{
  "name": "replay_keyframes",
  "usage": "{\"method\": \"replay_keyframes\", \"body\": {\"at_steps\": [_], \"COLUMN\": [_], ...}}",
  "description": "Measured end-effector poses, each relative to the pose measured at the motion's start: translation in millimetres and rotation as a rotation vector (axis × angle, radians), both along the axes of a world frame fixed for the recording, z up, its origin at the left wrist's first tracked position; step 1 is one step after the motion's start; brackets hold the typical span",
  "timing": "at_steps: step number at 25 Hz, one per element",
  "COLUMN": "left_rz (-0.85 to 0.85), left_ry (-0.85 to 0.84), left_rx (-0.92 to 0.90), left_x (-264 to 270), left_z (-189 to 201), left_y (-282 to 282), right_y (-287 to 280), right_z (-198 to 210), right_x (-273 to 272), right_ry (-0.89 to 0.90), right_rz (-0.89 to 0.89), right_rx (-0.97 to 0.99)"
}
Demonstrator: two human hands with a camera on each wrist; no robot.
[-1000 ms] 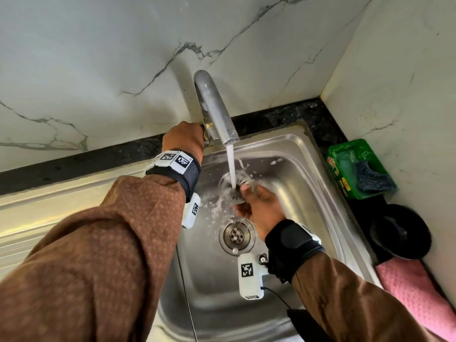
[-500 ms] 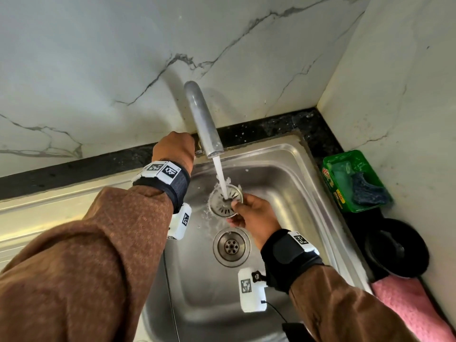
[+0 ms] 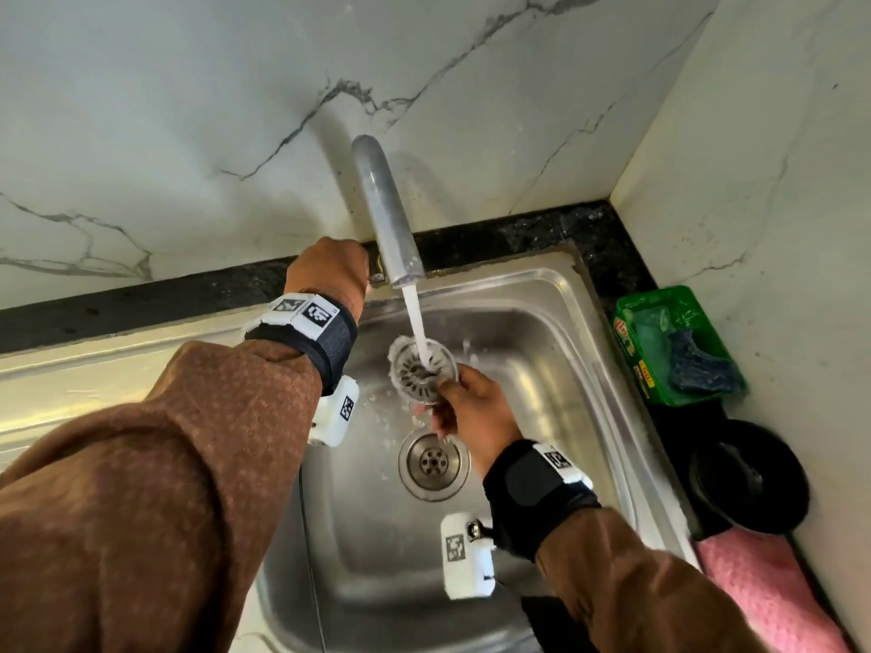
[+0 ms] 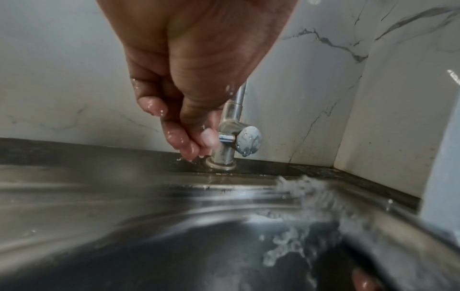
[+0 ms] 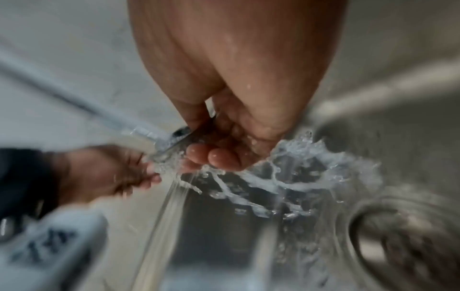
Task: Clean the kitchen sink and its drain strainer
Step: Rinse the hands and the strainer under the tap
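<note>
The round metal drain strainer (image 3: 414, 377) is held above the steel sink (image 3: 542, 341), right under the stream of water (image 3: 417, 329) from the tap spout (image 3: 386, 219). My right hand (image 3: 471, 407) pinches the strainer's near edge; in the right wrist view its fingers (image 5: 219, 157) curl under the strainer's rim (image 5: 180, 135) while water splashes off. My left hand (image 3: 330, 271) is at the tap's base. In the left wrist view its wet fingertips (image 4: 196, 143) pinch the tap handle (image 4: 245, 140). The open drain (image 3: 433, 461) lies below the strainer.
A green soap box (image 3: 674, 346) holding a dark scrubber stands on the black counter right of the sink. Nearer me are a round black object (image 3: 749, 473) and a pink cloth (image 3: 763, 596). Marble walls close in behind and on the right.
My right hand has turned the strainer under the stream, so its slotted face now shows. My left hand has stayed on the tap handle.
</note>
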State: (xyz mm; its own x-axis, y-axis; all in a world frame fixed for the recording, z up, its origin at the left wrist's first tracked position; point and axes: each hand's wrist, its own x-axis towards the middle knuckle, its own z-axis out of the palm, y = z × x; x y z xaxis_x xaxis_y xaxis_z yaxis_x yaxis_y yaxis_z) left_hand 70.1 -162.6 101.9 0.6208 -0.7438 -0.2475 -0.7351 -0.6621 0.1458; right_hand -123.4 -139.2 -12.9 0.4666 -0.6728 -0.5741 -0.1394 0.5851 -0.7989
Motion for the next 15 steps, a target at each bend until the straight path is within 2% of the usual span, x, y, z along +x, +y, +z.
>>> {"method": "replay_keyframes", "body": {"at_steps": [4,7,9,12,15], "left_rz": [-0.009,-0.017,0.010,0.009,0.004], "left_ry": [-0.015,-0.020,0.003,-0.001,-0.016], "left_rx": [0.012,0.031,0.024,0.021,0.026], "left_x": [1.9,0.7,3.0,3.4,1.5], "left_z": [-0.9,-2.0,-2.3,-4.0,-3.1], "left_y": [0.6,0.3,0.3,0.7,1.1], "right_y": [-0.5,-2.7,-3.2,-1.0,-0.9], "right_z": [1.2,-0.4,1.0,0.1,-0.5], "right_x": [-1.1,0.4,2.1,1.8,-2.7], "right_ry": [0.073,0.047,0.067,-0.079,0.031], "right_rz": [0.025,-0.020,0.014,-0.096,-0.017], "right_rx": [-0.051,-0.049,-0.069,0.008,-0.041]}}
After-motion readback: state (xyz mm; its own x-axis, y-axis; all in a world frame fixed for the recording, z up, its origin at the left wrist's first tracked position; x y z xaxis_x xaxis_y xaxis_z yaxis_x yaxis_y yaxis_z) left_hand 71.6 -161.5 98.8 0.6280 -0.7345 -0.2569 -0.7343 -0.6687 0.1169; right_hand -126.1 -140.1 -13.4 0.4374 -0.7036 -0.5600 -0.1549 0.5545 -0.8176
